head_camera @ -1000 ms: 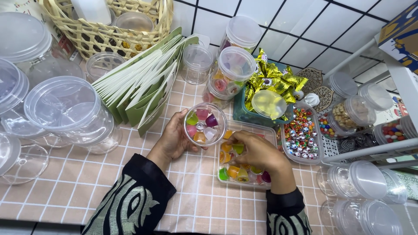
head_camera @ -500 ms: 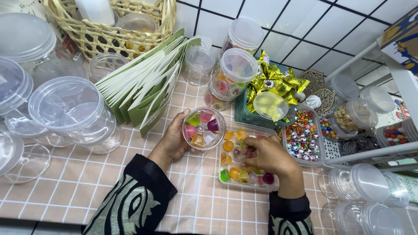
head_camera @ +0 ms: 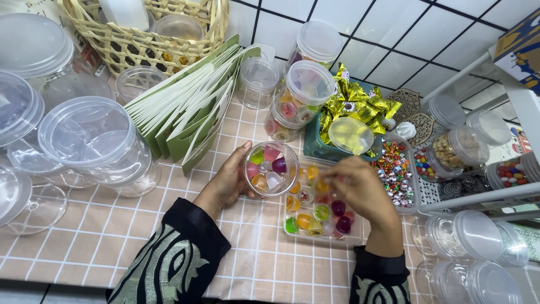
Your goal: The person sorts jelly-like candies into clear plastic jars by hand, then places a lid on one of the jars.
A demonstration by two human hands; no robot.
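Here, left fingers (head_camera: 243,163) curled round the candy jar (head_camera: 271,168).

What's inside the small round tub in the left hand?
The round tub in the left hand holds small jelly cups: green, pink, purple, orange and a pale one. Anything beneath them is hidden.

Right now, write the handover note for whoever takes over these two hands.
Left hand: cups a small clear round jar, tilted toward the camera, above the checked tablecloth.
Right hand: over the clear rectangular tray of coloured jelly cups, fingers pinched together; blurred, so whether they hold a cup cannot be told.
Done: several jelly cups, pink, green, purple and orange, already sit in the jar.
Left: the jar has no lid on; more jelly cups remain in the tray.
Nearby: filled, lidded jars behind, empty clear jars at left.
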